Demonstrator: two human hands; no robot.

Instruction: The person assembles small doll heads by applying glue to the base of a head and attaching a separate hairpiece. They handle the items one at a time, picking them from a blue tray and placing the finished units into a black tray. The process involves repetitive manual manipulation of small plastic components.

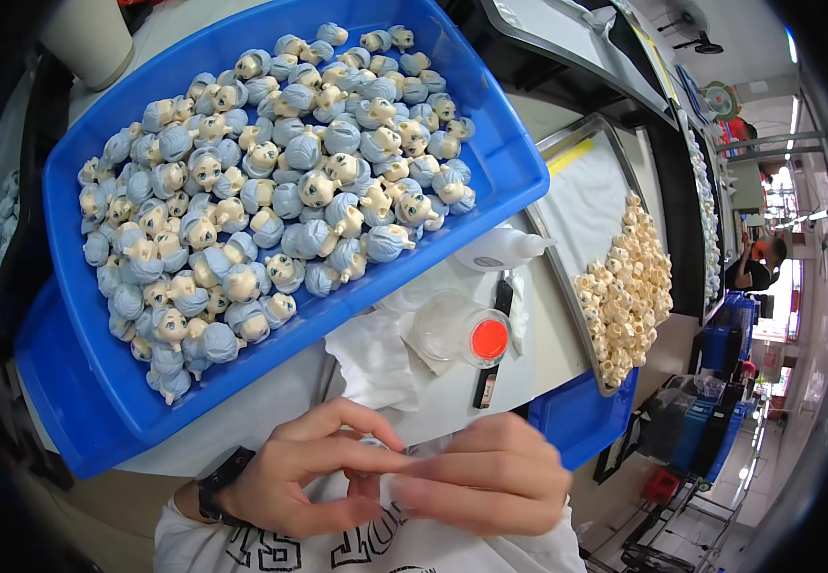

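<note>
My left hand (314, 468), with a dark watch on its wrist, is closed in front of my shirt. Its fingers pinch a small grey-blue piece (373, 442) that is mostly hidden; its colour matches the hair of the doll heads. My right hand (490, 473) meets it from the right, fingers curled in and slightly blurred. What the right fingertips hold is hidden. Ahead and to the left, a big blue bin (519, 167) contains many doll heads (304, 150) with grey-blue hair and painted eyes.
Beyond my hands lie a crumpled white cloth (373, 358), a clear jar (443, 327) with a red disc, a dark narrow tool (487, 387) and a white squeeze bottle (500, 248). A metal tray (567, 205) at right carries a pile of cream pieces (632, 291). Someone (760, 263) is farther off.
</note>
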